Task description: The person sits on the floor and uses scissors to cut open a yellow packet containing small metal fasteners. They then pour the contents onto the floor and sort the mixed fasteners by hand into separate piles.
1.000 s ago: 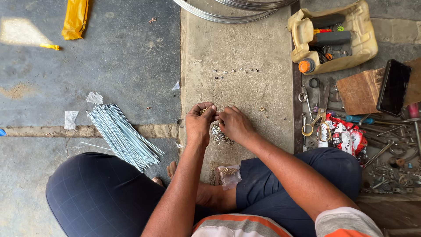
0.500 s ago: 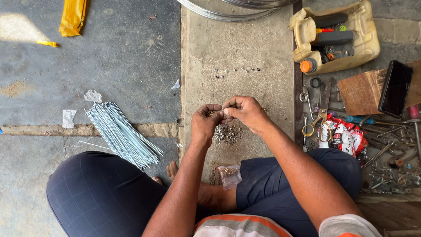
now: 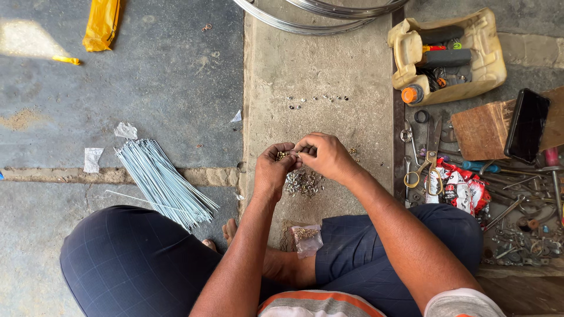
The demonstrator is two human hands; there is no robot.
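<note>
My left hand (image 3: 274,168) is cupped, palm up, with several small metal nipples lying in it. My right hand (image 3: 322,154) pinches at those pieces with thumb and fingertips, touching the left hand. Both hands hover over a small heap of the same metal nipples (image 3: 304,182) on a concrete slab (image 3: 320,82). A small clear plastic bag (image 3: 306,239) with more pieces rests by my crossed legs.
A bundle of thin steel spokes (image 3: 161,183) lies on the floor at left. Wheel rims (image 3: 317,13) sit at the top. At right are a cut plastic can of tools (image 3: 449,56), scissors (image 3: 432,158), a dark phone (image 3: 527,125) on a wooden block, and scattered tools.
Both hands have lifted off the heap of nipples and come up together. The left hand has turned palm up with pieces in it, and the right now picks at them.
</note>
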